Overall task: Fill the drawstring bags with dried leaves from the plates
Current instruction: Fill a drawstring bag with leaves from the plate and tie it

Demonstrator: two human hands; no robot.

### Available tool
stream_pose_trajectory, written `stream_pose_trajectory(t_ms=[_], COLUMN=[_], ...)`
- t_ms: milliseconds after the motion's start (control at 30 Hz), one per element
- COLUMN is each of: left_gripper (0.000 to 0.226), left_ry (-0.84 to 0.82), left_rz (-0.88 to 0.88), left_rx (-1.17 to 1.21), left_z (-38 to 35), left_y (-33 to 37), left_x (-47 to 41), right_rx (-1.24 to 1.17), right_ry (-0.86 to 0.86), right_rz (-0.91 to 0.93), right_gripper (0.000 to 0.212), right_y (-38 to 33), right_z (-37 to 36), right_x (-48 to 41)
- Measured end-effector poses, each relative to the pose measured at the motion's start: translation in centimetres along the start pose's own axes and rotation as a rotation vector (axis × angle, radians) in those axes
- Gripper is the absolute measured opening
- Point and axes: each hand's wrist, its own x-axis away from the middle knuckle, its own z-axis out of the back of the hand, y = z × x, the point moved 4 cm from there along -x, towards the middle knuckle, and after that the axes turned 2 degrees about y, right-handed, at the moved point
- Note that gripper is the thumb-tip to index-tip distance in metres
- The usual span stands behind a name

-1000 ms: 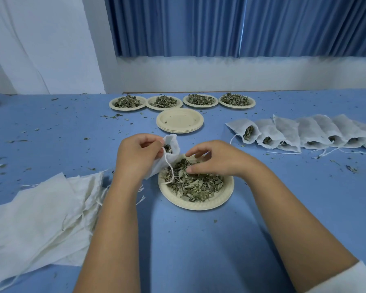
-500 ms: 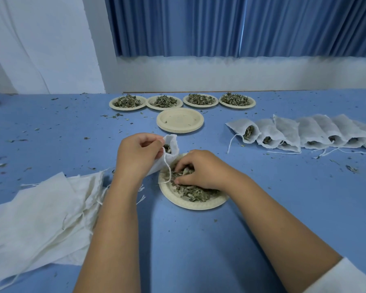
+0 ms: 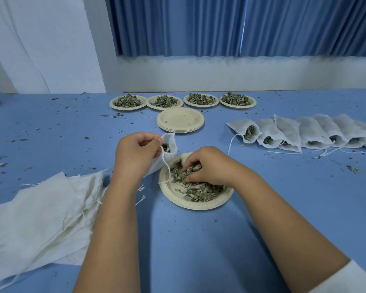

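My left hand (image 3: 135,155) grips a white drawstring bag (image 3: 171,142) by its rim and holds its mouth open; some dried leaves show inside, and its string hangs over the plate's left edge. Just right of the bag a pale paper plate (image 3: 178,199) holds a heap of dried leaves (image 3: 201,190). My right hand (image 3: 207,166) lies on that heap with its fingers curled into the leaves, gathering a pinch.
Several plates of leaves (image 3: 164,101) line the far side, with a stack of empty plates (image 3: 180,120) before them. A row of filled bags (image 3: 304,134) lies at the right. A pile of flat empty bags (image 3: 40,214) lies at the left. Leaf crumbs dot the blue table (image 3: 199,240).
My right hand came down from beside the bag's mouth onto the plate and dug its fingers into the leaves. The left hand kept the bag in place.
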Motion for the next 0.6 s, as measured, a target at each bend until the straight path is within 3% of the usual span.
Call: stream_pose_trajectory(t_ms=[267, 600], left_gripper=[0.016, 0.021], left_ry=[-0.038, -0.033], left_rz=[-0.026, -0.136], left_rx=[-0.016, -0.195], left_z=[-0.3, -1.4], left_y=[0.2, 0.8], left_x=[0.2, 0.9], right_rx=[-0.335, -0.65], right_ry=[0.196, 0.308], right_rz=[-0.037, -0.116], right_gripper=[0.016, 0.015], right_y=[0.6, 1.9], right_z=[3.1, 4.9], right_x=[0.5, 1.1])
